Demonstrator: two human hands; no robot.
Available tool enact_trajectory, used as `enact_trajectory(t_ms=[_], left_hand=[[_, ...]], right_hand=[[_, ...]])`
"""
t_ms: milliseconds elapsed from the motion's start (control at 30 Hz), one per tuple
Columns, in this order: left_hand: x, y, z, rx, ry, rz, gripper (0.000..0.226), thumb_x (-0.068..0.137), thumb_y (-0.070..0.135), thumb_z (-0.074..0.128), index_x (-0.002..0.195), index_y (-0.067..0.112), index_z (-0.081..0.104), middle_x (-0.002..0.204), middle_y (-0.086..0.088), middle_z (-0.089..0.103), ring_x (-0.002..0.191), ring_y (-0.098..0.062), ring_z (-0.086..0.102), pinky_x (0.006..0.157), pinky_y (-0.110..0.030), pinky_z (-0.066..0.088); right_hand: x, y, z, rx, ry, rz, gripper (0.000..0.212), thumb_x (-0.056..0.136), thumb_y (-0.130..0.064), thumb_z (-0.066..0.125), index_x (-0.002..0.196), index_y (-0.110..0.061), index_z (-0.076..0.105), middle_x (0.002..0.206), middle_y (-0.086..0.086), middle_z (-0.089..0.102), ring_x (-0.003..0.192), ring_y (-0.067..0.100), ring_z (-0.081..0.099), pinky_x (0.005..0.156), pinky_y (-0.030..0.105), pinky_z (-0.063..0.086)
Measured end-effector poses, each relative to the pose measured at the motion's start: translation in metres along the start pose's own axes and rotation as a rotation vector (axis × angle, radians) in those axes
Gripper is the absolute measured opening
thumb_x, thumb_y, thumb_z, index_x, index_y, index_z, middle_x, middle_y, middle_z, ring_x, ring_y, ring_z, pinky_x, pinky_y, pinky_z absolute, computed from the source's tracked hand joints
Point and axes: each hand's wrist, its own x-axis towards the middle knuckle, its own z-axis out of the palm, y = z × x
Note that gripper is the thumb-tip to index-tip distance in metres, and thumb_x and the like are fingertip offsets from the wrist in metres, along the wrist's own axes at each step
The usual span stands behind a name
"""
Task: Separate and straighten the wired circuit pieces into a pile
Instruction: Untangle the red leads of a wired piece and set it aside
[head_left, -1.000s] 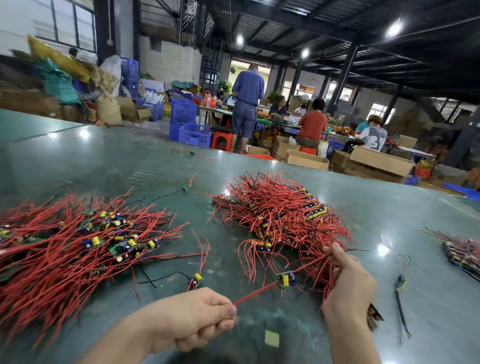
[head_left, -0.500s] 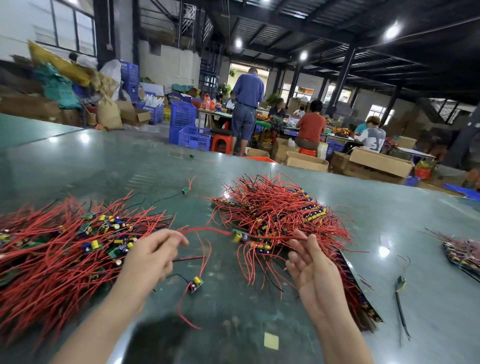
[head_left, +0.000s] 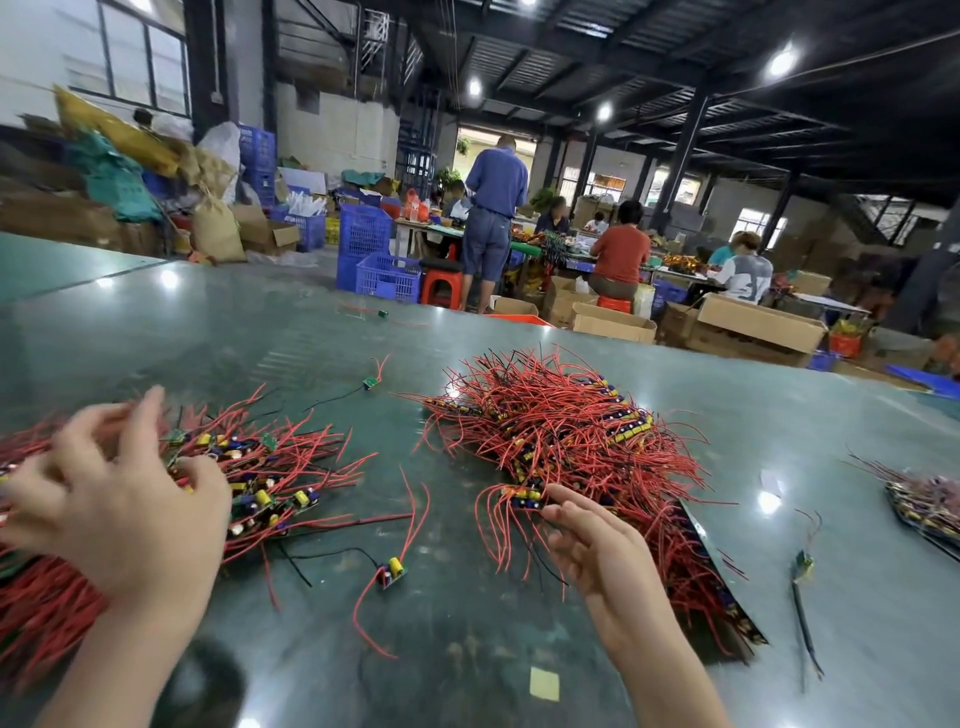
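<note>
Nearest the person, at six o'clock, a small yellow square of paper (head_left: 544, 684) lies flat on the glossy green tabletop (head_left: 779, 415). Just beyond it, a lone circuit piece (head_left: 392, 570) with a yellow capacitor sits apart from both heaps, its red wire looping back toward the person.

At eight o'clock the left hand (head_left: 111, 512) hovers over the near edge of the sorted pile (head_left: 249, 483) of red-wired boards. Its grip is wide, fingers spread and blurred, holding nothing that can be made out.

At four o'clock the right hand (head_left: 597, 540) reaches into the near fringe of the tangled heap (head_left: 561, 441). Its grip is loose and wide, fingers slightly bent, with the fingertips (head_left: 558, 491) touching a board at the heap's near edge; whether they pinch it cannot be told.

At three o'clock a single board with a dark wire (head_left: 802, 587) lies alone, and another bundle (head_left: 919, 499) sits at the tabletop's right edge.

Farther out, at twelve o'clock, a stray piece (head_left: 370, 383) rests between the two heaps.

Beyond the tabletop, blue crates (head_left: 387, 275) stand on the floor, and a person in a blue shirt (head_left: 493, 208) stands near seated workers.
</note>
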Motion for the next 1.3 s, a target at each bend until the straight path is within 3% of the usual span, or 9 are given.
enact_trajectory(t_ms=[100, 200, 300, 367, 500, 667, 1000, 1100, 1300], left_hand=[[-0.024, 0.026, 0.005, -0.041, 0.042, 0.404, 0.04, 0.076, 0.01, 0.044, 0.111, 0.014, 0.062, 0.111, -0.013, 0.058, 0.103, -0.037, 0.052, 0.093, -0.045, 0.037], [-0.064, 0.043, 0.028, 0.057, -0.349, 0.796, 0.032, 0.074, 0.025, 0.066, 0.101, 0.009, 0.071, 0.098, -0.007, 0.069, 0.089, -0.026, 0.066, 0.083, -0.034, 0.048], [-0.088, 0.037, 0.044, 0.239, -0.688, 0.753, 0.049, 0.043, 0.033, 0.093, 0.085, 0.014, 0.075, 0.075, 0.003, 0.071, 0.067, -0.014, 0.069, 0.063, -0.028, 0.055], [-0.088, 0.031, 0.047, 0.306, -0.731, 0.668, 0.038, 0.059, 0.036, 0.086, 0.089, 0.02, 0.07, 0.082, 0.006, 0.068, 0.079, -0.012, 0.068, 0.068, -0.027, 0.052], [-0.086, 0.019, 0.051, 0.114, -0.671, 0.447, 0.022, 0.088, 0.036, 0.06, 0.11, 0.036, 0.06, 0.108, 0.018, 0.055, 0.103, -0.006, 0.055, 0.08, -0.024, 0.047], [-0.1, 0.035, 0.046, -0.137, -0.623, 0.52, 0.04, 0.056, 0.012, 0.085, 0.085, 0.033, 0.068, 0.086, 0.019, 0.061, 0.079, -0.005, 0.055, 0.051, -0.022, 0.046], [-0.112, 0.046, 0.047, -0.183, -0.432, 0.764, 0.038, 0.047, 0.012, 0.087, 0.078, 0.019, 0.066, 0.077, 0.009, 0.06, 0.083, -0.012, 0.047, 0.054, -0.031, 0.052], [-0.113, 0.046, 0.047, -0.367, -0.537, 0.59, 0.036, 0.057, 0.006, 0.083, 0.084, 0.021, 0.064, 0.088, 0.009, 0.059, 0.083, -0.007, 0.051, 0.069, -0.023, 0.048], [-0.113, 0.057, 0.044, -0.822, -1.135, -0.206, 0.008, 0.087, 0.004, 0.061, 0.094, 0.007, 0.061, 0.074, -0.004, 0.071, 0.066, -0.014, 0.067, 0.061, -0.025, 0.054]], right_hand=[[-0.001, 0.001, 0.001, -0.021, -0.018, 0.002, 0.028, 0.09, -0.003, 0.053, 0.083, -0.013, 0.077, 0.075, 0.006, 0.071, 0.055, 0.009, 0.06, 0.052, 0.017, 0.05], [-0.003, 0.003, 0.004, -0.054, -0.031, 0.014, 0.028, 0.091, -0.002, 0.052, 0.081, -0.012, 0.077, 0.074, 0.006, 0.07, 0.055, 0.008, 0.059, 0.053, 0.017, 0.05], [-0.005, 0.007, 0.01, -0.109, -0.053, 0.023, 0.03, 0.091, -0.001, 0.051, 0.079, -0.01, 0.076, 0.071, 0.006, 0.069, 0.052, 0.008, 0.055, 0.052, 0.015, 0.047], [-0.008, 0.011, 0.015, -0.136, -0.077, 0.027, 0.029, 0.091, 0.0, 0.05, 0.081, -0.008, 0.075, 0.07, 0.007, 0.068, 0.051, 0.008, 0.053, 0.051, 0.014, 0.046], [-0.013, 0.02, 0.026, -0.314, -0.16, 0.008, 0.026, 0.091, 0.0, 0.051, 0.083, -0.012, 0.073, 0.066, -0.001, 0.068, 0.05, 0.006, 0.052, 0.052, 0.014, 0.042], [-0.019, 0.032, 0.038, -0.597, -0.165, -0.084, 0.02, 0.087, -0.016, 0.062, 0.072, -0.024, 0.072, 0.065, -0.009, 0.071, 0.051, 0.001, 0.057, 0.055, 0.016, 0.045], [-0.026, 0.045, 0.047, -0.602, 0.043, -0.357, 0.015, 0.074, -0.017, 0.077, 0.064, -0.026, 0.071, 0.061, -0.008, 0.069, 0.058, 0.0, 0.06, 0.059, 0.012, 0.044], [-0.026, 0.046, 0.048, -0.613, 0.061, -0.453, 0.021, 0.074, -0.012, 0.077, 0.065, -0.029, 0.069, 0.069, -0.004, 0.069, 0.066, 0.004, 0.06, 0.06, 0.016, 0.044], [-0.024, 0.041, 0.047, -0.468, -0.007, -0.459, 0.031, 0.073, 0.001, 0.075, 0.058, -0.026, 0.071, 0.081, -0.002, 0.066, 0.077, 0.008, 0.062, 0.067, 0.021, 0.046]])
